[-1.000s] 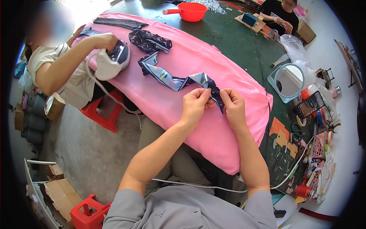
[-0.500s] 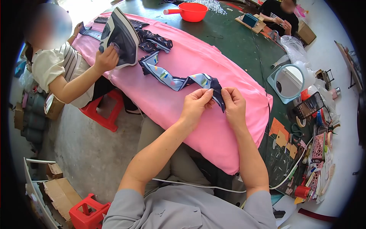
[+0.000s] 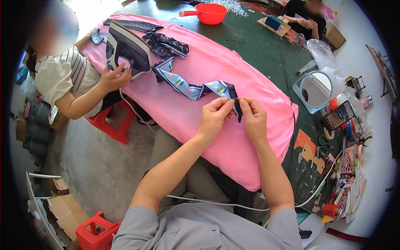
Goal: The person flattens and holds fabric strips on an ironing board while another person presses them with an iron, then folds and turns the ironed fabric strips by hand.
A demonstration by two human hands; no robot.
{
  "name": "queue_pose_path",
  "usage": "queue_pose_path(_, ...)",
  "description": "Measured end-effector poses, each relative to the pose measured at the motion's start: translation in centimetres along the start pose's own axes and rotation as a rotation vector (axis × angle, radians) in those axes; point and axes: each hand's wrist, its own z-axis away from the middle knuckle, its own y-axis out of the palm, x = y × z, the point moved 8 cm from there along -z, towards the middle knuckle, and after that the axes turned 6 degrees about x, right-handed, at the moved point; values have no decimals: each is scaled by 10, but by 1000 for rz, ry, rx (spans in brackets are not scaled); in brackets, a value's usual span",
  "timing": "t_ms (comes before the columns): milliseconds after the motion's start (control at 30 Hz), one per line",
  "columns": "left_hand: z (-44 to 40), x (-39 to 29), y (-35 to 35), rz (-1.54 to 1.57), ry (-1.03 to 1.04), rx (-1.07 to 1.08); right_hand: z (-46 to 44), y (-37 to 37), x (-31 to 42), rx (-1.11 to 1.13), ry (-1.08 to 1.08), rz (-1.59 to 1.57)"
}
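A long, narrow fabric strip, light blue and navy with coloured patches, winds in twisted folds over the pink cloth. Its near end is pinched by both of my hands, close together. My left hand grips it between thumb and fingers. On the other side of the same dark end, my right hand pinches too, and a short tip hangs down between them. Beyond, the strip runs into a dark bunched part. To the left, a co-worker's hand holds a clothes iron tilted up on the cloth.
A red dipper stands on the green table at the back. At right are a round mirror, a phone, scissors and tools. Red stools stand on the floor. Another person sits across the table.
My hands have drawn slightly closer together, folding the strip's end narrower. The co-worker's iron has shifted left and down, and the blue fabric at the far left has bunched up.
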Motion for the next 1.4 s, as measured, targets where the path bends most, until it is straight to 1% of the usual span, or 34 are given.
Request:
queue_pose_path(133, 5, -2, 7, -166, 13, 4, 0, -2, -3, 9, -20, 54)
queue_pose_path(167, 5, -5, 8, -167, 13, 3, 0, -2, -4, 10, -20, 53)
queue_pose_path(300, 2, 5, 9, 299, -184, -86, -2, -7, -9, -39, -6, -138)
queue_pose_path(333, -1, 4, 7, 299, -182, -87, -2, -7, -8, -37, -7, -138)
queue_pose_path(467, -15, 7, -7, 543, -195, -82, 0, -6, -5, -1, 39, -82)
queue_pose_path(500, -14, 7, -9, 544, -191, -84, 0, -6, -4, 3, 38, -81)
queue_pose_path(633, -11, -6, -27, 293, 29, -207, -3, -23, -3, -165, -12, 73)
queue_pose_path(667, -10, -5, -27, 293, 29, -206, -3, -23, -5, -165, -12, 74)
queue_pose_path(800, -3, -3, -28, 49, 19, -255, -3, -29, -12, -248, -15, 186)
queue_pose_path(967, -5, -6, -18, 27, 15, -214, -3, -33, -7, -279, -76, 262)
queue_pose_path(1033, -6, -6, -13, 51, 4, -199, -2, -38, -7, -272, -10, 226)
queue_pose_path(1067, -7, -6, -12, 42, 13, -207, -1, -41, -6, -263, -15, 214)
queue_pose_path(1133, -9, 0, -10, 46, -71, -176, 0, -51, -13, -266, 89, 256)
queue_pose_path(1200, -8, -8, -6, -148, -118, -125, -1, -58, -15, -273, 98, 269)
queue_pose_path(1233, -8, -14, -11, -166, -102, -144, -3, -59, -14, -272, 63, 298)
queue_pose_path(1300, -11, -23, -11, -450, -96, -85, -4, -60, -13, -272, 38, 330)
queue_pose_path(1333, -11, -27, -16, -463, -84, -100, -5, -59, -11, -275, 16, 372)
queue_pose_path(1400, -11, -44, -23, -724, 114, -126, -7, -59, -11, -275, -15, 399)
